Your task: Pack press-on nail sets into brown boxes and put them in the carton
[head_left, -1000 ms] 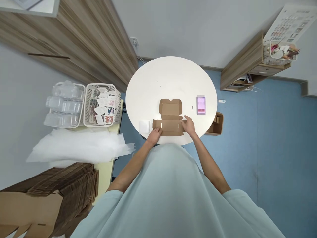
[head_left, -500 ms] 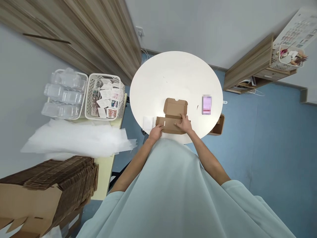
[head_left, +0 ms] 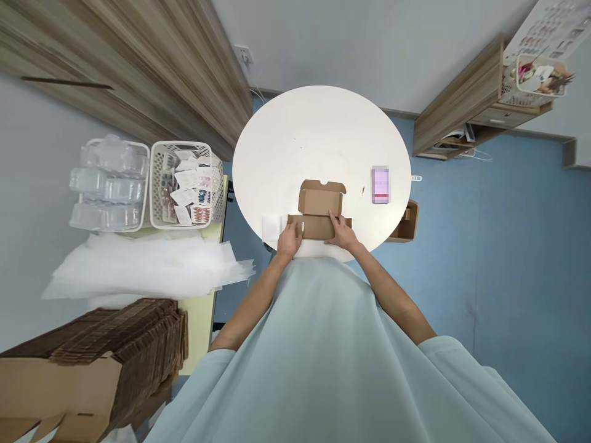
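Observation:
A brown cardboard box (head_left: 318, 227), partly folded, lies at the near edge of the round white table (head_left: 318, 129). Its lid panel with a small notch stands toward the far side. My left hand (head_left: 289, 240) grips the box's left end, fingers bent over the side near a white slot. At the right end, my right hand (head_left: 341, 234) holds the near panel, with thumb and fingers apart around its edge. Just left of the box, a white foam pouch or sheet (head_left: 271, 227) rests on the table.
A pink-and-purple blurred item (head_left: 380, 184) lies on the table's right. To my left are a basket of clear plastic boxes (head_left: 113, 184), a basket of carded items (head_left: 184, 184), white foam sheets (head_left: 148, 267) and stacked flat cardboard (head_left: 129, 338). A brown bin (head_left: 407, 223) stands right of the table.
The box's near panel has folded up from lying flat, and its side flaps have risen. My hands have shifted with it at both ends. The camera view has moved slightly.

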The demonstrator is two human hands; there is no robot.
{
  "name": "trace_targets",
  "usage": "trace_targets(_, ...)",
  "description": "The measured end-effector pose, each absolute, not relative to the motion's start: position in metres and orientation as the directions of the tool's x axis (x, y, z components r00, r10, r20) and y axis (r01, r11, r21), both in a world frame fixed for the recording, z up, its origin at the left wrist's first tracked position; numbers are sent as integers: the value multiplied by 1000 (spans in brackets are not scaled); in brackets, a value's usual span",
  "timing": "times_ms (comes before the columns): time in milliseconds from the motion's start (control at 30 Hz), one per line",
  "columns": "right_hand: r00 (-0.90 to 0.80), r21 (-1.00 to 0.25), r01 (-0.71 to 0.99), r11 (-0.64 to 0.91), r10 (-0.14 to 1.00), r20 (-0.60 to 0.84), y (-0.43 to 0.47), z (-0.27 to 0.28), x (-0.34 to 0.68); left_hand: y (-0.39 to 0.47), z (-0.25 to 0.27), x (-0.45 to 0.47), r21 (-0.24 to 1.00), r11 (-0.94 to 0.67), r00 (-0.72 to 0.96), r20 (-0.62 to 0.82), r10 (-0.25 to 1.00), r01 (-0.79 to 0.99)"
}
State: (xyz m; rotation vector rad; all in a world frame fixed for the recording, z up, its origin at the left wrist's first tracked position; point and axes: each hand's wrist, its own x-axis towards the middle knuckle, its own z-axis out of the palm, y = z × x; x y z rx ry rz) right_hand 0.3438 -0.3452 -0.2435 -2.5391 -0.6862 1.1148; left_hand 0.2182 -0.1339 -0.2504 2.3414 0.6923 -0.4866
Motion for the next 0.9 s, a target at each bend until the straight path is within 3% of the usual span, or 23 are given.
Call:
trace_targets(167, 595, -431, 300, -851, 520, -613, -346, -247, 345, -124, -247, 210, 407, -655, 770, -369, 520, 637)
trace_targets(267, 597, -432, 302, -850, 522, -609, -345, -248, 345, -117, -246, 208, 352, -606, 699, -426, 575, 713)
trace_targets(633, 603, -438, 316, -842, 534, -593, -344, -255, 345, -143, -233, 219, 574, -484, 749, -540, 384, 661)
trace_targets(900, 594, -446, 329, -832, 550, -587, -344, -257, 346, -143, -237, 229, 269, -650, 623, -669, 405, 711)
